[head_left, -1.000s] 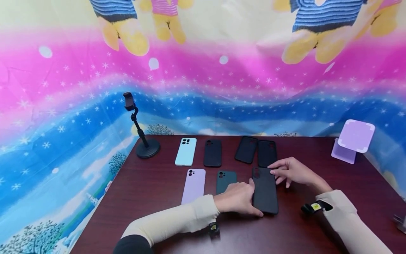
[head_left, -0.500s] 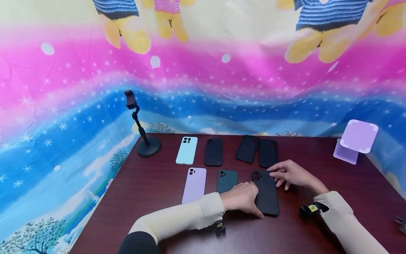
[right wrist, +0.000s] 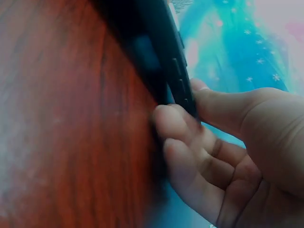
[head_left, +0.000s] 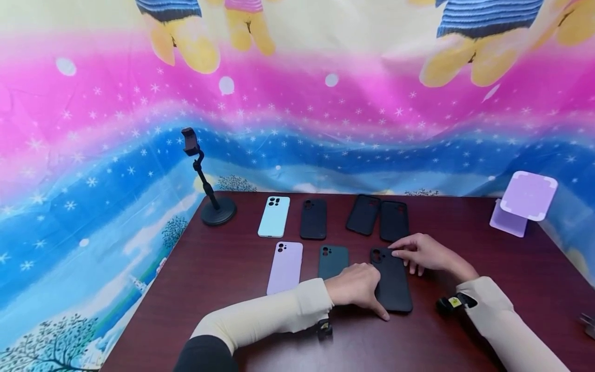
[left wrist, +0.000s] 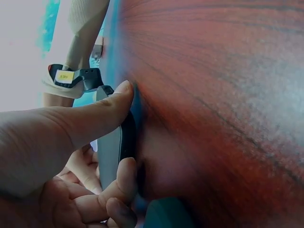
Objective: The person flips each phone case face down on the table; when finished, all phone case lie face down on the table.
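Note:
A black phone case [head_left: 393,281] lies back up on the dark red table, its camera cutout at the top left. My left hand [head_left: 355,285] holds its lower left side, covering part of that edge. In the left wrist view, the thumb [left wrist: 102,111] is at one edge of the case and the curled fingertips are at another. My right hand [head_left: 429,253] pinches the upper right corner. In the right wrist view, the thumb [right wrist: 221,109] is on one face and curled fingers are by the other. A dark green phone case [head_left: 332,261] lies beside my left hand, partly hidden.
Behind lie a light blue case [head_left: 273,217], a black case [head_left: 313,219] and two more dark cases [head_left: 363,214]. A lilac case [head_left: 285,267] is left of the green one. A black phone stand [head_left: 218,211] and a purple stand [head_left: 529,196] occupy the back corners.
My left hand has shifted slightly right against the black phone case, covering more of its left edge. The right hand keeps its place at the upper corner. The head view tilts slightly.

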### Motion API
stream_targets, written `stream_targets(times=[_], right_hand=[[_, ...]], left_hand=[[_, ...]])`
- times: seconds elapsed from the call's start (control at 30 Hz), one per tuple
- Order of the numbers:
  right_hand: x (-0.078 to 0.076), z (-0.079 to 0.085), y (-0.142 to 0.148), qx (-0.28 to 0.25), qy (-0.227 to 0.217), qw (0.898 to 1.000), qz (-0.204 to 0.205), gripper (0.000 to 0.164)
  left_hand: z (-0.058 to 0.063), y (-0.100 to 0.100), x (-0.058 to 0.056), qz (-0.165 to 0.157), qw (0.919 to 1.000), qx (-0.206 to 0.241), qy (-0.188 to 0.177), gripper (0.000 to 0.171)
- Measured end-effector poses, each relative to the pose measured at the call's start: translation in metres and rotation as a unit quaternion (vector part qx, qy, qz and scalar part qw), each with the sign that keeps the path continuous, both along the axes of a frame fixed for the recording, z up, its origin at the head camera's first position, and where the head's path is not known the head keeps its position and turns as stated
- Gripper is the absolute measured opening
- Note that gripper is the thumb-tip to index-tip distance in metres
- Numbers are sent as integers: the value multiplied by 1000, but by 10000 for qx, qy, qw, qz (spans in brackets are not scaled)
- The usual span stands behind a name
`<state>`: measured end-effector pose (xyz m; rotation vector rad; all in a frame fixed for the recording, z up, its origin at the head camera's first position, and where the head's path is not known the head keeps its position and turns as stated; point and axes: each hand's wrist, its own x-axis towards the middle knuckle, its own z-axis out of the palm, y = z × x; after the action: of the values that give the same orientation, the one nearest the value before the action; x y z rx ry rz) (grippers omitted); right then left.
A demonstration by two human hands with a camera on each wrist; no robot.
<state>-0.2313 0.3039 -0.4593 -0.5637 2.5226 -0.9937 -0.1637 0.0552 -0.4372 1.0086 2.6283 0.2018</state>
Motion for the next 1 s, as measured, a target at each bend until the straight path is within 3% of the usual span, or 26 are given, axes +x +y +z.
stream_targets(times=[0.27,0.6,1.0], right_hand=[[2,-6,1,274,503,9983,114,37],[4,-6,0,251,602,9979,50,37],[3,-7,-3,204,661,9976,34,36]], left_hand=[[0,1,1,-12,9999,-113,103,53],[-1,1,1,37,9997,-208,159,58],[0,-4,1,-44,9999,-86,126,52]])
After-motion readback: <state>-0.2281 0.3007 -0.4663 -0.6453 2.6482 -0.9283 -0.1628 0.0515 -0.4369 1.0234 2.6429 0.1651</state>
